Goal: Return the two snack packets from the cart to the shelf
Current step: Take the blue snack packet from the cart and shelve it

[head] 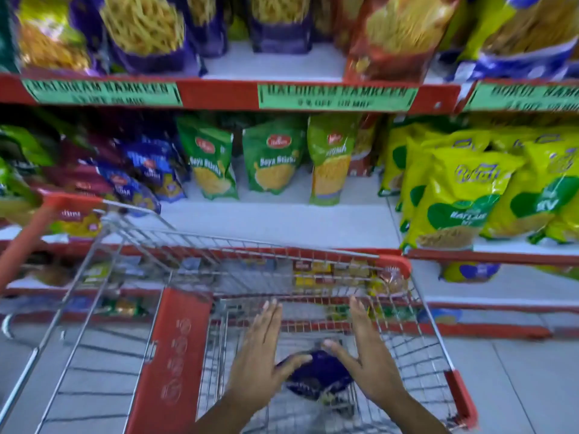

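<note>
My left hand [261, 355] hovers spread and flat inside the wire cart [416, 346]; a dark purple snack packet [319, 371] lies on its floor between my palms; my right hand [366, 358] mirrors, spread. I should close both palms gently around it before lifting toward the shelf [282, 223].

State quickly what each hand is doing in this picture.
Left hand: open, fingers spread, holding nothing, beside the purple packet.
Right hand: open, holding nothing, on the packet's other side.

Both hands [313, 361] spread, palms facing
</note>
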Demonstrator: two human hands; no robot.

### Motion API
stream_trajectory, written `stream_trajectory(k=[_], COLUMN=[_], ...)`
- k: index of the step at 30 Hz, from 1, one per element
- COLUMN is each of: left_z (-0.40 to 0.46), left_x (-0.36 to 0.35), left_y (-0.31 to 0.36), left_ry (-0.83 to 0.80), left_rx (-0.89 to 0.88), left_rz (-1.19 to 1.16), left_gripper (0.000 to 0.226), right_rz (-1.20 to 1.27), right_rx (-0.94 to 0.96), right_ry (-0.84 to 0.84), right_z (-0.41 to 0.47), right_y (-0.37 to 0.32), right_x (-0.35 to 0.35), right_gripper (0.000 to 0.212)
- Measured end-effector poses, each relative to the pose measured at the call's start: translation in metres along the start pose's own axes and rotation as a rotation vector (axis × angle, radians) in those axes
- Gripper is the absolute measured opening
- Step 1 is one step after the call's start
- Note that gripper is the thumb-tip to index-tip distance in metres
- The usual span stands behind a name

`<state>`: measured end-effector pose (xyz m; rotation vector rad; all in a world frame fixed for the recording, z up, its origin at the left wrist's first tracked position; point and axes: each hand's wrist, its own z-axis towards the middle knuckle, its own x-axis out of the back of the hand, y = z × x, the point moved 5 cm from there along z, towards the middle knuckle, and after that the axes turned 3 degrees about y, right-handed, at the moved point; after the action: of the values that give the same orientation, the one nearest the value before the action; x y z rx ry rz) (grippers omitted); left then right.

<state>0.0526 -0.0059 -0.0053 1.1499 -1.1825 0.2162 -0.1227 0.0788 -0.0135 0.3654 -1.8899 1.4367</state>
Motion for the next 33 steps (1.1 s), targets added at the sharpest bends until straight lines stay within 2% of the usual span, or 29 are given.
stream_trajectory(k=[2, 4, 6, 7, 9, 11, 13, 15, 16, 18, 23, 25, 27, 33], left_z=[-0.015, -0.025, -0.030, -0.030, -0.026, -0.018, -0.011, -0.007, -0.006, -0.002, 0.014, 0.022, 0.028, 0.053], left_x=[-0.014, -0.030, -0.047, -0.054, -0.066, -0.074, -0.078, -0.080, -0.081, -0.073, -0.003, 0.039, 0.083, 0.216], left_y=[-0.024, -0.046, -0.067, -0.075, -0.086, -0.088, -0.087, -0.087, -0.087, -0.082, -0.031, -0.006, 0.017, 0.104], left_ry=[-0.101, -0.181, -0.216, -0.192, -0.111, -0.084, -0.054, -0.030, -0.022, -0.008, 0.051, 0.122, 0.226, 0.427], left_rx=[0.096, 0.184, 0.306, 0.342, 0.388, 0.405, 0.369, 0.331, 0.324, 0.313, 0.294, 0.239, 0.188, -0.134], left_rz=[-0.012, -0.136, -0.340, -0.428, -0.585, -0.671, -0.637, -0.596, -0.587, -0.623, -0.775, -0.795, -0.843, -0.860], left_gripper=[0.104, 0.108, 0.099, 0.084, 0.051, 0.037, 0.036, 0.052, 0.056, 0.050, 0.039, 0.033, 0.020, 0.017], right_rz=[0.191, 0.360, 0.454, 0.480, 0.491, 0.503, 0.478, 0.368, 0.325, 0.303, 0.470, 0.552, 0.632, 0.592], right_rx=[-0.113, -0.224, -0.287, -0.299, -0.307, -0.332, -0.345, -0.317, -0.301, -0.289, -0.248, -0.203, -0.123, 0.200], right_ry=[-0.077, -0.123, -0.156, -0.181, -0.246, -0.288, -0.258, -0.151, -0.110, -0.061, 0.028, 0.043, 0.059, 0.115], right_z=[-0.015, -0.023, -0.024, -0.023, -0.020, -0.019, -0.016, -0.010, -0.007, -0.002, 0.011, 0.020, 0.031, 0.060], right_y=[0.015, 0.030, 0.044, 0.049, 0.062, 0.072, 0.078, 0.081, 0.080, 0.072, 0.019, -0.015, -0.053, -0.172], right_x=[-0.018, -0.029, -0.033, -0.034, -0.035, -0.035, -0.035, -0.031, -0.029, -0.021, 0.031, 0.060, 0.095, 0.207], right_gripper=[0.099, 0.111, 0.114, 0.111, 0.099, 0.077, 0.051, 0.032, 0.029, 0.025, 0.022, 0.013, 0.016, 0.014])
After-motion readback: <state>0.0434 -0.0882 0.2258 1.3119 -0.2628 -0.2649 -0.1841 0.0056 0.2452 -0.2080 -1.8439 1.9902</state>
